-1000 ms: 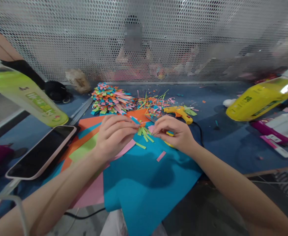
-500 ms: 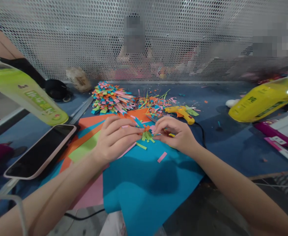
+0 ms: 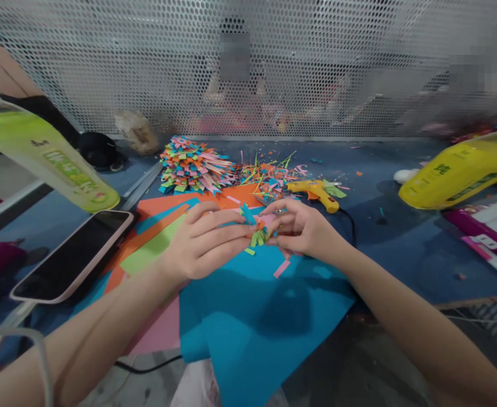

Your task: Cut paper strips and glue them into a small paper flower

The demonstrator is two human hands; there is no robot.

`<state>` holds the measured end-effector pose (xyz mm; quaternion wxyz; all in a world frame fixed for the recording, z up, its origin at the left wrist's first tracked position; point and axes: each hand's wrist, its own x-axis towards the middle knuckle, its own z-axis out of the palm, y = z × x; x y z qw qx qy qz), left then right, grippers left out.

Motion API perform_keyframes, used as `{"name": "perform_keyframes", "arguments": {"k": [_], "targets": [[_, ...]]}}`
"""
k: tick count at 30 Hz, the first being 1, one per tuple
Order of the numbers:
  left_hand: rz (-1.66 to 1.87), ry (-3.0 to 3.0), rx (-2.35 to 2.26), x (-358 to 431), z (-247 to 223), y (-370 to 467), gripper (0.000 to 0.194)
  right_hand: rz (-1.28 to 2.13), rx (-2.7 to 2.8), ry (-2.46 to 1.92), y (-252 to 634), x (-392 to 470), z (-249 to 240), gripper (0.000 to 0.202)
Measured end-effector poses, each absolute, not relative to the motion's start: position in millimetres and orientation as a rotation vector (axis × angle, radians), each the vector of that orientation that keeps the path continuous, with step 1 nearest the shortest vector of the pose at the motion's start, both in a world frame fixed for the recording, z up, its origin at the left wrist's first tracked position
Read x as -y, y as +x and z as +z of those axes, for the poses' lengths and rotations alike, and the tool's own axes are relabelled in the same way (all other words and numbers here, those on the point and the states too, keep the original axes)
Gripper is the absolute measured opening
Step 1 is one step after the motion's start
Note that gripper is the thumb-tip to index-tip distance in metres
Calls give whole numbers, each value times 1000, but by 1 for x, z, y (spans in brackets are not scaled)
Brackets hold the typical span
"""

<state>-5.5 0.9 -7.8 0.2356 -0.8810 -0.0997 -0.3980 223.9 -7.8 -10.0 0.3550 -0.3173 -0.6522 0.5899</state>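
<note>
Left hand (image 3: pixel 208 243) palm down, fingers lightly bent and close together, tips at left side of a small paper-strip cluster (image 3: pixel 258 237); thumb mostly hidden, can't tell if it pinches anything. Right hand (image 3: pixel 305 229) half curled, thumb and fingers apart, tips at right side of same cluster; firm hold not confirmable. Cluster (green, orange, pink, blue bits) sits between the hands, over far part of blue paper sheet (image 3: pixel 248 322). Loose pink strip (image 3: pixel 281 269) on sheet, just nearer than right hand. Far left of cluster: layered paper-strip cone (image 3: pixel 191 164). Far right: yellow glue gun (image 3: pixel 314 189), beside pile of paper scraps (image 3: pixel 265 176); neither hand touches it.

Step, judged: two-handed fingertip work on the strips, likely arranging or joining them. Next move seems to call for a light pinch with one hand steadying, since thin paper could bend or slip.
</note>
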Motion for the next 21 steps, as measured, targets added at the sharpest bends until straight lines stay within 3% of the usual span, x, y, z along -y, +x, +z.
{"name": "perform_keyframes", "arguments": {"k": [21], "targets": [[-1002,-2429,96,1,-9,-2,11,1581,1806,-906,230,4,-15,46]]}}
